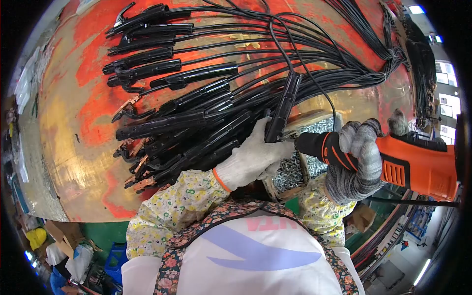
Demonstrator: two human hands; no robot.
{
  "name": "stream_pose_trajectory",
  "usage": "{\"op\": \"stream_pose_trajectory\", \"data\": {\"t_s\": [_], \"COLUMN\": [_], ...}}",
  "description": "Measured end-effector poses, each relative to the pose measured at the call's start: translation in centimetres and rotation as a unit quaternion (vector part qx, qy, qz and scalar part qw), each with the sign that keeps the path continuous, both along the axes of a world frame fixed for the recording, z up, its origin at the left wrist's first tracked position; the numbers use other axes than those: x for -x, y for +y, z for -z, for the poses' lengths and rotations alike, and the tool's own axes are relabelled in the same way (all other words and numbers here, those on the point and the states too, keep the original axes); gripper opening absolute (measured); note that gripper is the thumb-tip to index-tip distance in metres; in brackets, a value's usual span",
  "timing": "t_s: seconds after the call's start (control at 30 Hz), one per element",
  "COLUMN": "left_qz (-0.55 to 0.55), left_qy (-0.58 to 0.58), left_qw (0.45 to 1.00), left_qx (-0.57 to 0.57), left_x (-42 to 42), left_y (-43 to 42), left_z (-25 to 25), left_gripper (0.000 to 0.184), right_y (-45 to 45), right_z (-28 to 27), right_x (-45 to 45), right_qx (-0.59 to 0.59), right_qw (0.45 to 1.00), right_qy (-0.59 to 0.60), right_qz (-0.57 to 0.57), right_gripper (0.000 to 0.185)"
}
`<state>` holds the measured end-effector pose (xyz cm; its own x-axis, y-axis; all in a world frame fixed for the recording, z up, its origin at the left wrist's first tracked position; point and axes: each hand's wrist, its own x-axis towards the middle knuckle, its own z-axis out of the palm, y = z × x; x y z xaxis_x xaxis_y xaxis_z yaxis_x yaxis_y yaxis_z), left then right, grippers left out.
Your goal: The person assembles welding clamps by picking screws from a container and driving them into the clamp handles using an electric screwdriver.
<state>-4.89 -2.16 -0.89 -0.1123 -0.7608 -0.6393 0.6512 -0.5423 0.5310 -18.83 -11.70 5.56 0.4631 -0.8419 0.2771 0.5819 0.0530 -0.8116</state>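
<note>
In the head view, my left hand (255, 157), in a white glove with an orange cuff, is closed around the lower end of a black welding electrode holder (286, 105). A cable leaves its upper end. My right hand (361, 155), in a grey striped glove, grips an orange and black electric screwdriver (410, 164). The tool's black nose (310, 145) points left at the lower end of the holder; whether its tip touches is hard to see. Beneath, a wooden box (271, 187) with compartments holds many small silvery screws (288, 174), partly hidden by both hands.
Several black electrode holders (162, 127) with copper-coloured jaws lie piled at left on the red and tan worktop (73, 162). Their cables (314, 83) run to a tied bundle at the upper right. A blue crate (115, 263) and a cardboard box (64, 236) stand below the table's edge.
</note>
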Motion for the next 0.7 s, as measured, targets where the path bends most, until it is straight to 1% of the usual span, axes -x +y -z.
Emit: {"op": "stream_pose_trajectory", "data": {"t_s": [0.1, 0.17, 0.2, 0.27, 0.3, 0.33, 0.37, 0.4, 0.43, 0.47, 0.5, 0.53, 0.57, 0.6, 0.63, 0.7], "left_qz": [-0.008, -0.024, -0.028, -0.026, -0.026, -0.042, -0.036, -0.028, -0.017, 0.001, 0.021, 0.037, 0.052, 0.060, 0.012, 0.069], "left_qy": [-0.002, 0.005, -0.001, 0.010, 0.014, 0.009, 0.043, 0.044, 0.047, -0.051, -0.146, -0.252, -0.353, -0.505, -0.728, -0.798], "left_qw": [1.000, 0.999, 1.000, 0.999, 0.999, 0.998, 0.998, 0.998, 0.998, 0.998, 0.989, 0.966, 0.930, 0.861, 0.657, 0.594], "left_qx": [0.015, 0.036, 0.014, 0.021, 0.026, 0.035, 0.027, 0.037, 0.045, 0.034, 0.024, -0.031, -0.083, -0.022, 0.196, 0.076], "left_x": [0.1, 0.4, 0.2, 0.3, 0.4, 0.7, 0.2, -0.9, -2.2, -4.1, -6.4, -9.2, -12.0, -14.5, -18.9, -23.4], "left_y": [0.0, 0.0, 0.1, 0.3, 0.4, 0.9, 1.8, 2.8, 4.1, 5.0, 5.6, 6.2, 6.6, 6.9, 8.0, 8.5], "left_z": [0.1, 0.3, -1.0, -1.3, -1.3, -1.4, -2.6, -4.1, -5.6, -6.9, -8.1, -9.2, -10.4, -11.6, -6.9, -8.4], "left_gripper": [0.073, 0.071, 0.070, 0.070, 0.070, 0.070, 0.068, 0.067, 0.066, 0.065, 0.064, 0.066, 0.069, 0.063, 0.055, 0.048], "right_y": [-0.4, -0.3, 1.2, 2.3, 2.0, 1.7, 1.1, 0.6, -0.6, -1.8, -3.4, -5.1, -7.2, -9.3, -11.7, -15.6], "right_z": [0.4, 0.6, -1.3, -1.4, -1.3, -1.2, -2.1, -2.9, -3.4, -3.9, -4.4, -4.6, -4.6, -4.6, -4.4, -3.6], "right_x": [1.1, 1.1, -0.9, -1.0, 0.9, 2.8, 5.2, 7.7, 10.4, 13.1, 16.2, 19.1, 22.4, 25.6, 29.5, 35.2], "right_qx": [-0.046, -0.057, 0.001, 0.039, 0.007, -0.026, -0.039, -0.055, -0.045, -0.036, -0.025, -0.018, -0.016, -0.014, -0.019, -0.031], "right_qw": [0.999, 0.996, 0.990, 0.967, 0.972, 0.975, 0.985, 0.992, 0.995, 0.997, 0.997, 0.996, 0.989, 0.977, 0.957, 0.902], "right_qy": [0.011, 0.048, 0.094, 0.139, 0.114, 0.088, 0.045, 0.003, -0.002, -0.006, 0.004, 0.024, 0.063, 0.111, 0.165, 0.283], "right_qz": [0.009, 0.042, 0.109, 0.211, 0.207, 0.204, 0.159, 0.114, 0.091, 0.067, 0.075, 0.089, 0.132, 0.183, 0.237, 0.324], "right_gripper": [0.028, 0.028, 0.043, 0.035, 0.025, 0.021, 0.022, 0.023, 0.023, 0.024, 0.023, 0.022, 0.021, 0.021, 0.020, 0.021]}}
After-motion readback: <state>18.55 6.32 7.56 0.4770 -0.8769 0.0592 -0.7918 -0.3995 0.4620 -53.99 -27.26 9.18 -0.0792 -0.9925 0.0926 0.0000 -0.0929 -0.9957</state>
